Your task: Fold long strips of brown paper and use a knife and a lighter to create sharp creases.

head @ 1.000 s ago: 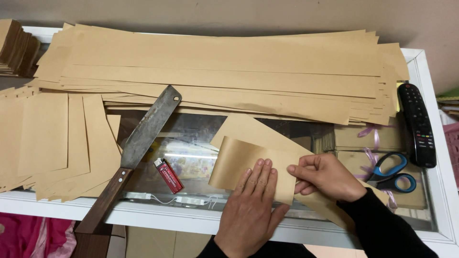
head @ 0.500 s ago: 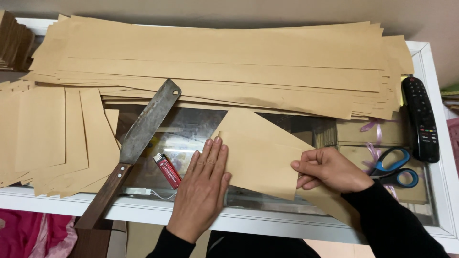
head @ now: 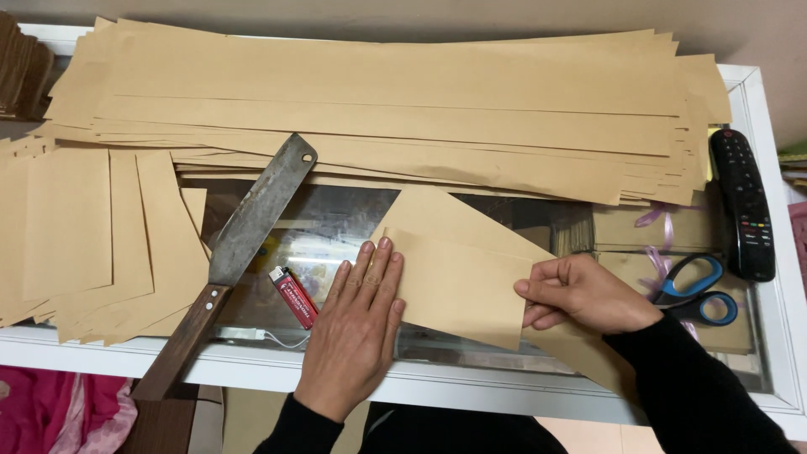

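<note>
Two hands on one folded brown sheet (head: 458, 282) at the near middle of the glass counter (head: 336, 223). Left hand (head: 357, 324) flat, fingers together, pressing the sheet's left edge. Right hand (head: 584, 294) pinched on the sheet's right edge, thumb and fingers clamped on the paper. Just left of the left hand, a red lighter (head: 293, 297), not touching. Farther left, a cleaver (head: 231, 261), blade angled far-right, wooden handle over the near edge. Along the far side, a wide stack of long paper strips (head: 387, 101). At the left, shorter cut sheets (head: 84, 235). At the right, blue scissors (head: 693, 290) and a black remote (head: 744, 206).
</note>
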